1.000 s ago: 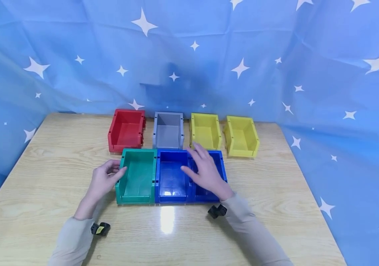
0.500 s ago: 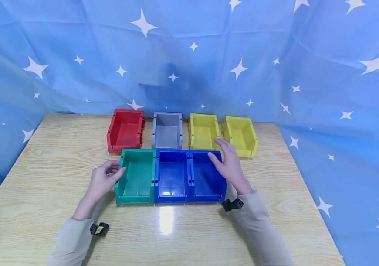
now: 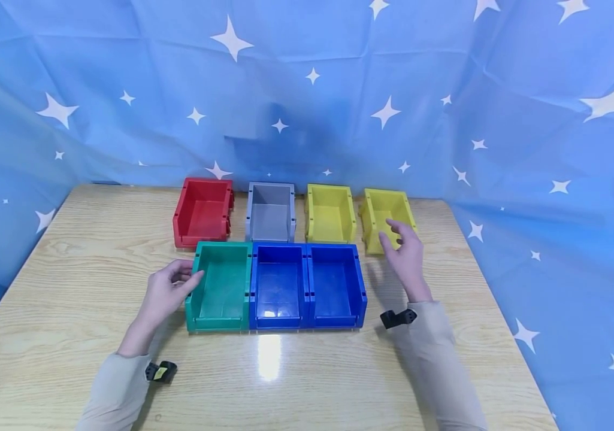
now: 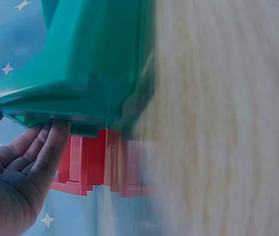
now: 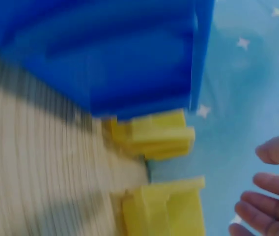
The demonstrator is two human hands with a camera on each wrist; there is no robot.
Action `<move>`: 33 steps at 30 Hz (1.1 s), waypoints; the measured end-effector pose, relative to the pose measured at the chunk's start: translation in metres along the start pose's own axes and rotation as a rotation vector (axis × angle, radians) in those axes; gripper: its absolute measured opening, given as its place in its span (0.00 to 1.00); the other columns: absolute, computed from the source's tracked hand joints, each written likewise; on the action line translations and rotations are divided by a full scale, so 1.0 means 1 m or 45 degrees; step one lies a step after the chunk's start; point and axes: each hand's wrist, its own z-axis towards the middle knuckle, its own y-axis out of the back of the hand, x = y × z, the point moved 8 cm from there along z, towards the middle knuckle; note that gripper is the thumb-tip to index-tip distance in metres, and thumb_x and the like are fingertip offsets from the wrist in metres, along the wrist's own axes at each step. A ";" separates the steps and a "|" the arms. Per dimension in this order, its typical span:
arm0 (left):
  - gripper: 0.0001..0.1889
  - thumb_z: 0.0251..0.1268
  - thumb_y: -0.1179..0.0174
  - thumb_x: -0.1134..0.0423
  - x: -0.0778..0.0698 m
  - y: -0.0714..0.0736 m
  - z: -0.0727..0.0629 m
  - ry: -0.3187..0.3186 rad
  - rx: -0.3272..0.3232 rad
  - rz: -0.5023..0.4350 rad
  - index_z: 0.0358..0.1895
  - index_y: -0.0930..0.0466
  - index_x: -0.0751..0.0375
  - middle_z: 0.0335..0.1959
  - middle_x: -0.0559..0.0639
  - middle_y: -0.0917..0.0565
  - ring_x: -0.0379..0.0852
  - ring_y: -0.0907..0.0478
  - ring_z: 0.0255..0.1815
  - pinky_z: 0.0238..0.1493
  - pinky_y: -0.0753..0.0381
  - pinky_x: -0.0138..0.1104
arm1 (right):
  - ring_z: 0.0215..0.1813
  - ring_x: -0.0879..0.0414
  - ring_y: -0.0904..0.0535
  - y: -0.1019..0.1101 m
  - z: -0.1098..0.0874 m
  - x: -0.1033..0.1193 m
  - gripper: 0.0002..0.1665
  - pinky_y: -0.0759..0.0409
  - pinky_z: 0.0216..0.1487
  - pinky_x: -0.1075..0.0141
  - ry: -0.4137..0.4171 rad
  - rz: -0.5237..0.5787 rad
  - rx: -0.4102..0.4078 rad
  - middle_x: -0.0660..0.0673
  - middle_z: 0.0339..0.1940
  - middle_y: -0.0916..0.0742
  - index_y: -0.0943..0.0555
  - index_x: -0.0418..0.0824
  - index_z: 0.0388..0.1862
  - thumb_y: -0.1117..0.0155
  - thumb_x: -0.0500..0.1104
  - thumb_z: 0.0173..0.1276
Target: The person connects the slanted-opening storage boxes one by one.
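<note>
Since half a second ago, the right hand [image 3: 408, 257] has swung rightward, off the right blue bin [image 3: 333, 287] that it partly covered, and now hangs above the table [image 3: 312, 383] to that bin's right. Seen from the head, it overlaps the near right corner of the right yellow bin [image 3: 384, 209]; the right wrist view shows its fingers loosely bent, apart from the bins and holding nothing.

At the left, the left hand [image 3: 165, 293] has stayed put — its thumb over the rim of the green bin [image 3: 223, 293], its fingers against the outside, pinching the left wall between them. That bin stands at the left end of the near row, side by side with the middle blue bin [image 3: 278, 287] and the right blue one.

Along the far row, left to right, stand a red bin [image 3: 205, 212], a gray bin [image 3: 271, 218], the left yellow bin [image 3: 330, 215] and the right yellow one — set apart from each other, before a blue starred cloth [image 3: 150, 72].
</note>
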 end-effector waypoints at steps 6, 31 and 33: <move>0.14 0.61 0.38 0.65 0.001 0.000 0.000 -0.008 -0.006 0.008 0.45 0.22 0.73 0.35 0.61 0.17 0.50 0.21 0.33 0.35 0.25 0.18 | 0.48 0.36 0.24 0.017 0.011 -0.022 0.17 0.24 0.46 0.45 -0.092 -0.005 -0.087 0.27 0.45 0.19 0.23 0.25 0.49 0.38 0.31 0.62; 0.15 0.62 0.39 0.65 0.002 -0.001 0.000 0.024 0.007 -0.004 0.46 0.22 0.73 0.36 0.62 0.18 0.53 0.21 0.36 0.36 0.26 0.19 | 0.45 0.57 0.23 0.023 0.048 -0.115 0.17 0.26 0.45 0.73 -0.513 0.132 -0.101 0.34 0.49 0.18 0.23 0.29 0.51 0.40 0.35 0.65; 0.15 0.62 0.38 0.65 0.002 0.000 0.000 0.019 0.006 0.002 0.47 0.22 0.73 0.36 0.61 0.18 0.53 0.21 0.36 0.36 0.25 0.18 | 0.43 0.62 0.25 0.021 0.048 -0.119 0.17 0.27 0.44 0.75 -0.554 0.145 -0.092 0.35 0.49 0.18 0.22 0.30 0.51 0.40 0.37 0.66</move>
